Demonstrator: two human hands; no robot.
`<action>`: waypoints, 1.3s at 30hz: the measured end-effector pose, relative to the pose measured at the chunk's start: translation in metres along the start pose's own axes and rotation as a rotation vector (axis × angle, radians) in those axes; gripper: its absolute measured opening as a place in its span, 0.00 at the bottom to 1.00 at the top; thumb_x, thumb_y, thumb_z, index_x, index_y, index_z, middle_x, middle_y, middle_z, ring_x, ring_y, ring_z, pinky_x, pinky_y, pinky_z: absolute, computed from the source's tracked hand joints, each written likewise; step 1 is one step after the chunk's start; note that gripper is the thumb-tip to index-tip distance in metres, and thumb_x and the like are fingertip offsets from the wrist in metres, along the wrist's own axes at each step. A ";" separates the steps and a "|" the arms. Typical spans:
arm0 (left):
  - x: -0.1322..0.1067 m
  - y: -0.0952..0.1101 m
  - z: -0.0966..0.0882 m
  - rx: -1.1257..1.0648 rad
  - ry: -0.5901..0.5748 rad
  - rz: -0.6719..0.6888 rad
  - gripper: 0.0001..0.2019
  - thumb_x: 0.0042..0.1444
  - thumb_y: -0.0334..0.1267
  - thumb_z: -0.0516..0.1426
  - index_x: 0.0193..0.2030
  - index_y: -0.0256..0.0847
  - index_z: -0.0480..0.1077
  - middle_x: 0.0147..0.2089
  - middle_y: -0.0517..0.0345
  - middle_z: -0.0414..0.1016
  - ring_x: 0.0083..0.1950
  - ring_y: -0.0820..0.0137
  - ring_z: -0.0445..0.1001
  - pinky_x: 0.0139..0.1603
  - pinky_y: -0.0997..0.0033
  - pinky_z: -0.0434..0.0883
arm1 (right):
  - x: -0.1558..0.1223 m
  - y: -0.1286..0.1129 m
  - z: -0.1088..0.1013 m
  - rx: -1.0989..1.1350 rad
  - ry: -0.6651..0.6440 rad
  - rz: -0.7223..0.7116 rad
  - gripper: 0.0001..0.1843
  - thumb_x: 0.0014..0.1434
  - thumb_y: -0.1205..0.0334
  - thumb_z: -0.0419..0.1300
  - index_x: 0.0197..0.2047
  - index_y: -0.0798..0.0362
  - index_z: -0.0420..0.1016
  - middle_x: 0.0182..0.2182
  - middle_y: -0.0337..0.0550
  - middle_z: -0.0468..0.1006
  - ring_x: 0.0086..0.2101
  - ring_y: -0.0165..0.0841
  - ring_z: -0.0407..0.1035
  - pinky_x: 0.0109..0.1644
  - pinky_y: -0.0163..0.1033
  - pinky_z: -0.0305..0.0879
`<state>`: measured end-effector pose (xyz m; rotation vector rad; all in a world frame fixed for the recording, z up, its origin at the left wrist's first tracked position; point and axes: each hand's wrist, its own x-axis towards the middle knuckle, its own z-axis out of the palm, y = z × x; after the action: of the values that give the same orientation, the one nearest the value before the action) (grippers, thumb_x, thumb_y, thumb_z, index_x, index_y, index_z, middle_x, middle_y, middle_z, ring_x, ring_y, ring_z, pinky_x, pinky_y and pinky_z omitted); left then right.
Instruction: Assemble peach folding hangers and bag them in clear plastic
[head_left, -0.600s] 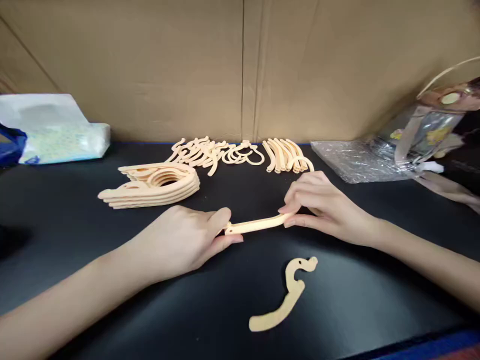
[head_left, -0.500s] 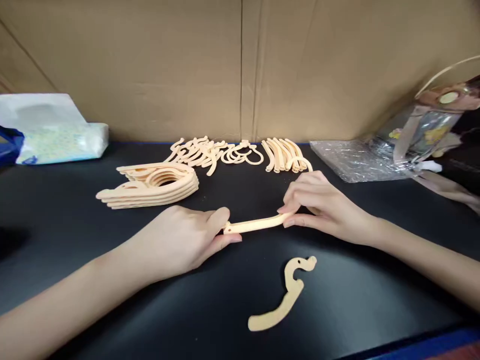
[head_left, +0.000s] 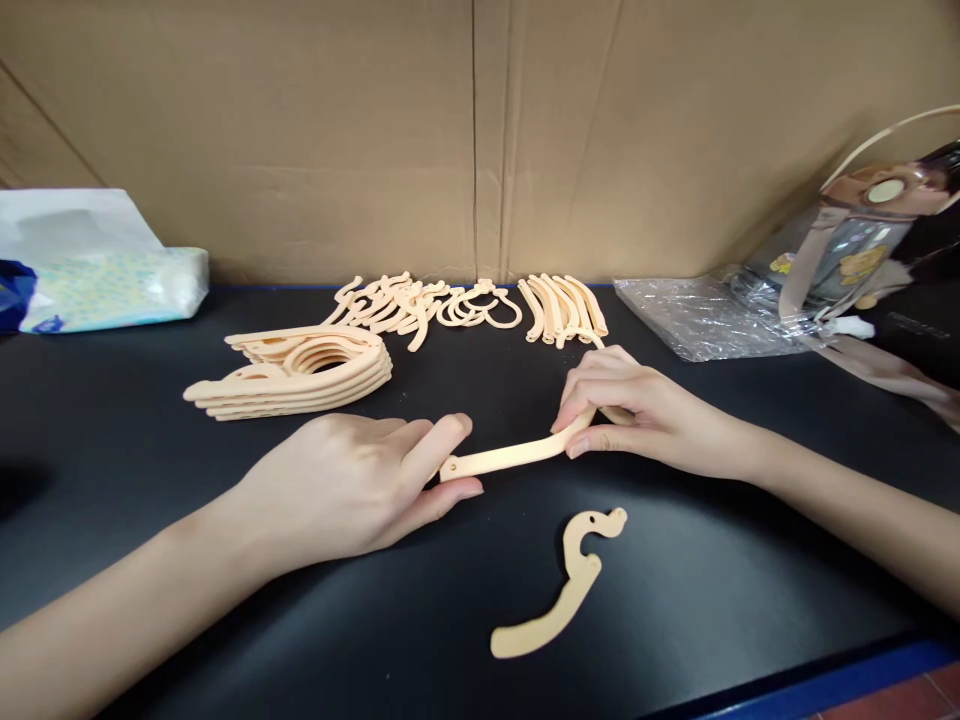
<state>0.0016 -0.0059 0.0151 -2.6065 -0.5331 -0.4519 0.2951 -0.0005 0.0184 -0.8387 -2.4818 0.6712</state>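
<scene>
Between my two hands is a curved beige plastic hanger arm [head_left: 510, 457], held above the black table with its flat face toward me. My left hand [head_left: 356, 485] closes on its left end, where a small round hole shows beside the fingers. At the right end, my right hand [head_left: 637, 410] pinches the arm between thumb and fingers; more of the beige piece shows behind them. In front of my hands lies a hook-shaped hanger part [head_left: 574, 585] joined to a curved arm. Beyond my left hand sits a stack of folded beige hangers [head_left: 292, 375].
At the back lie loose hanger hooks [head_left: 390, 305], several rings [head_left: 480, 305] and a row of curved arms [head_left: 562, 308]. A tissue pack [head_left: 112, 285] stands at the left. Clear plastic wrap [head_left: 690, 315] and a strapped water bottle [head_left: 832, 245] are at the right.
The hanger arm has turned in my hands, so its broad face shows instead of its narrow edge. My left index finger has shifted slightly. The whole view has moved a little.
</scene>
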 end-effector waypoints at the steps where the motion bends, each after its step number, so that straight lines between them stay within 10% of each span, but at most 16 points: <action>1: 0.000 0.000 -0.001 0.014 0.002 0.013 0.16 0.74 0.43 0.42 0.48 0.34 0.64 0.24 0.64 0.74 0.21 0.69 0.76 0.17 0.68 0.61 | 0.000 0.000 0.000 0.010 -0.009 0.009 0.08 0.66 0.54 0.62 0.40 0.49 0.78 0.34 0.33 0.78 0.38 0.31 0.64 0.48 0.39 0.51; 12: -0.004 0.003 0.002 -0.282 0.017 -0.034 0.05 0.65 0.30 0.48 0.39 0.40 0.64 0.28 0.61 0.69 0.25 0.70 0.66 0.24 0.68 0.61 | 0.001 0.006 0.000 -0.045 -0.008 -0.013 0.10 0.64 0.52 0.63 0.39 0.50 0.79 0.34 0.36 0.79 0.38 0.32 0.66 0.50 0.40 0.52; 22: 0.001 0.011 0.007 -0.358 -0.068 0.022 0.11 0.62 0.22 0.48 0.43 0.38 0.67 0.58 0.52 0.73 0.63 0.59 0.63 0.63 0.61 0.58 | -0.001 0.008 0.004 -0.156 -0.024 -0.060 0.13 0.62 0.50 0.64 0.38 0.52 0.78 0.37 0.39 0.78 0.41 0.33 0.69 0.53 0.42 0.56; 31: 0.004 0.005 0.004 0.063 -0.075 -0.096 0.16 0.69 0.43 0.49 0.48 0.30 0.71 0.39 0.45 0.77 0.38 0.54 0.76 0.37 0.57 0.68 | -0.004 0.008 0.008 -0.214 -0.020 -0.019 0.12 0.66 0.51 0.60 0.40 0.52 0.75 0.45 0.44 0.74 0.45 0.33 0.70 0.49 0.37 0.65; 39: 0.001 0.010 0.007 -0.116 -0.093 -0.123 0.23 0.67 0.55 0.49 0.45 0.35 0.70 0.39 0.49 0.74 0.37 0.58 0.73 0.35 0.59 0.67 | -0.004 0.004 0.013 -0.211 0.016 0.042 0.21 0.65 0.48 0.60 0.54 0.52 0.71 0.52 0.48 0.72 0.49 0.37 0.72 0.52 0.44 0.70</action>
<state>0.0089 -0.0103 0.0059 -2.7259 -0.7222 -0.4131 0.2933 -0.0040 0.0048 -0.9710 -2.5576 0.4196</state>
